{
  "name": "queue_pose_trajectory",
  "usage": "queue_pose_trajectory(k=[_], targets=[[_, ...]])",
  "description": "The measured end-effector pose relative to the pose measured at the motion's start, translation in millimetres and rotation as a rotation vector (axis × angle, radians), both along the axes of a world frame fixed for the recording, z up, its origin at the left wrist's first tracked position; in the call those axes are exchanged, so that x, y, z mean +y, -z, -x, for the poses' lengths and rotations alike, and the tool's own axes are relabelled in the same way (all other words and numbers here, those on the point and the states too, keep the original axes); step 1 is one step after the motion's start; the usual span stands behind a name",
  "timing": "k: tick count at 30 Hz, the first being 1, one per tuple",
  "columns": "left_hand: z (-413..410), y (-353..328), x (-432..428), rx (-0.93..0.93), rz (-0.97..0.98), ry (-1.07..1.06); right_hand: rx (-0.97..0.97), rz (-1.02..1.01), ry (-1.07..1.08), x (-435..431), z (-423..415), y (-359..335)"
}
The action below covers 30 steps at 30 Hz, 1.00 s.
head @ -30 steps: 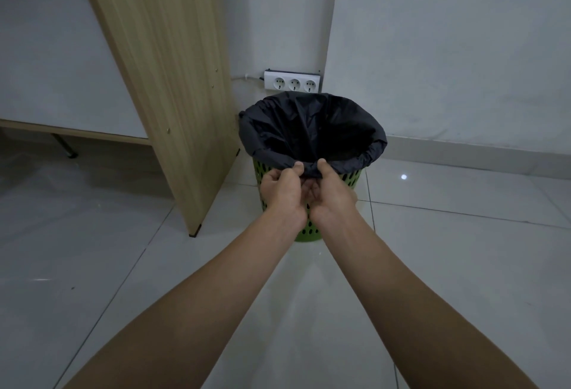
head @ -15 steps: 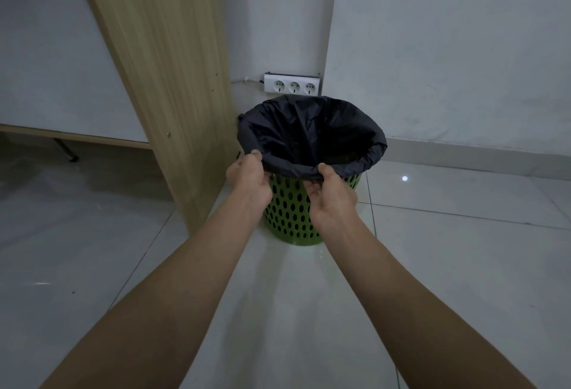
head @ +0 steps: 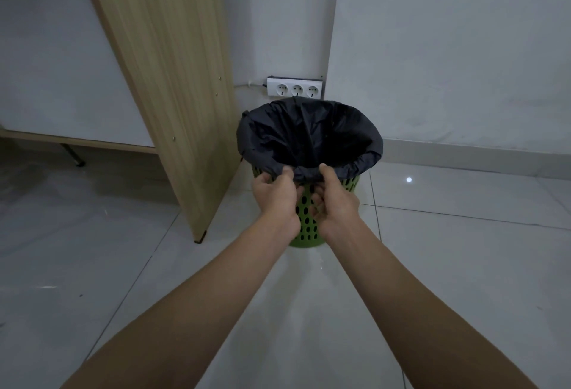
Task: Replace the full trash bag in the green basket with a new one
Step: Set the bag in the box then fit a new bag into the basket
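A green perforated basket [head: 306,228] stands on the tiled floor in the corner. A black trash bag [head: 309,135] lines it, its edge folded over the rim all round. My left hand [head: 275,193] and my right hand [head: 335,197] are side by side at the near rim, each pinching the folded bag edge between thumb and fingers. The bag's inside is dark and what it holds is hidden.
A wooden panel [head: 167,79] of a desk stands just left of the basket. A white triple socket strip [head: 295,87] is on the wall behind it. White walls meet at the corner; glossy floor tiles [head: 463,265] spread to the right and in front.
Half a second ago my left hand was at the left side of the rim; it has come back to the near rim beside the right hand. The basket has not moved.
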State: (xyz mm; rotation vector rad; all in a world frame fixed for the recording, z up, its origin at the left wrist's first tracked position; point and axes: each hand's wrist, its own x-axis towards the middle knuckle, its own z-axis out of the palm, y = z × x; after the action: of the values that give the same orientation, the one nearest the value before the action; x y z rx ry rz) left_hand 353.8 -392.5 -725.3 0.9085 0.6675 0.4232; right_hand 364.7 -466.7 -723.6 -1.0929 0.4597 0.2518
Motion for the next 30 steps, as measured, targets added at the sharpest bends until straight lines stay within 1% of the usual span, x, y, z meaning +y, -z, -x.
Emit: queue_pose_trajectory(k=[2, 4, 7, 9, 10, 12, 14, 17, 18, 20, 22, 24, 27, 29, 30], targets=[[-4, -2, 6, -0.02, 0.009, -0.029, -0.008, -0.067, 0.098, -4, -4, -2], [-6, -3, 13, -0.039, 0.02, -0.033, -0.034, -0.148, 0.129, -9, -9, -5], [-10, -2, 28, -0.059, 0.048, -0.042, -0.044, -0.253, 0.061, -9, -7, -7], [-13, 1, 33, -0.078, 0.076, -0.061, -0.046, -0.277, 0.005, -4, -6, -5], [-12, 4, 32, -0.066, 0.08, -0.066, -0.05, -0.274, -0.041, -2, -5, -4], [-8, 11, 23, 0.025, 0.064, -0.046, -0.053, -0.242, -0.16, 1, -3, -1], [-4, 13, 12, 0.074, 0.053, 0.012, -0.046, -0.197, -0.193, 5, 2, 2], [-7, 11, 12, 0.046, 0.037, 0.066, -0.055, -0.081, -0.011, 10, 5, 4], [-8, 9, 13, 0.03, 0.036, 0.068, -0.07, -0.07, 0.05, 9, 3, 2], [-7, 6, 15, -0.008, 0.039, 0.081, -0.107, -0.13, 0.119, 4, -4, -2], [-6, 4, 17, -0.039, 0.027, 0.098, -0.109, -0.188, 0.124, -2, -11, -7], [-6, 1, 21, -0.05, 0.015, 0.081, -0.091, -0.272, 0.057, -7, -13, -9], [-7, 1, 25, -0.063, 0.076, 0.006, -0.081, -0.402, -0.092, -7, -10, -7], [-4, 1, 22, -0.051, 0.104, 0.001, -0.086, -0.395, -0.156, -6, -8, -4], [-3, 2, 20, -0.041, 0.094, 0.033, -0.09, -0.368, -0.178, -5, -6, -2]])
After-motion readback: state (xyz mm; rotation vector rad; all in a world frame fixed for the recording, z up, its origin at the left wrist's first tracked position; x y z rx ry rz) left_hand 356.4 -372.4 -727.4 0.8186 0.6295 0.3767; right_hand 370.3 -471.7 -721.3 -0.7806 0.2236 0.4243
